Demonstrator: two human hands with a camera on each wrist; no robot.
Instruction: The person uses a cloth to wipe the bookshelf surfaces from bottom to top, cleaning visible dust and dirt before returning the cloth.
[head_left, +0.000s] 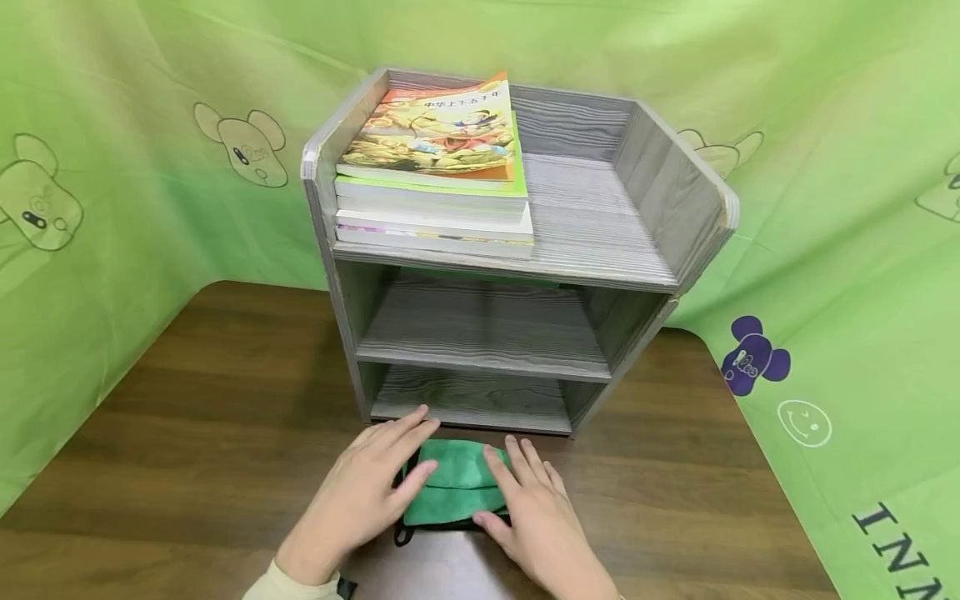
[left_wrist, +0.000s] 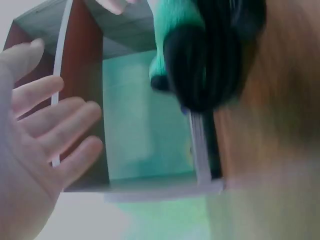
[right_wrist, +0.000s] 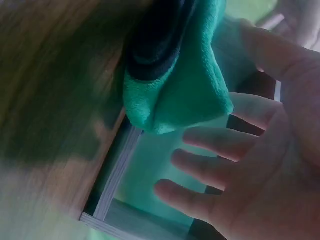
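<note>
Green cloth (head_left: 459, 468): one, folded, black along its edge; I see it lying on the worktop (head_left: 202, 442), between the two hands, just in front of the shelf unit (head_left: 483, 364).
Black loop (head_left: 403, 535): one, at the cloth's near left corner.
Left hand (head_left: 363, 487): at the cloth's left side; grip wide, fingers extended; I cannot tell whether it touches.
Right hand (head_left: 542, 512): fingers over the cloth's right edge; grip wide, fingers spread; contact unclear to me.
Sleeve (head_left: 292, 585): pale, on the left arm, a black band (head_left: 347, 588) beside it.
Shelf unit: grey wood grain, upright on the worktop.
Books (head_left: 435, 229): one stack, top board, left side; uppermost cover illustrated, orange-edged.
Worktop: dark brown wood grain.
Backdrop (head_left: 112, 75): green fabric, printed cartoon heads, a purple one (head_left: 756, 354) at right.
</note>
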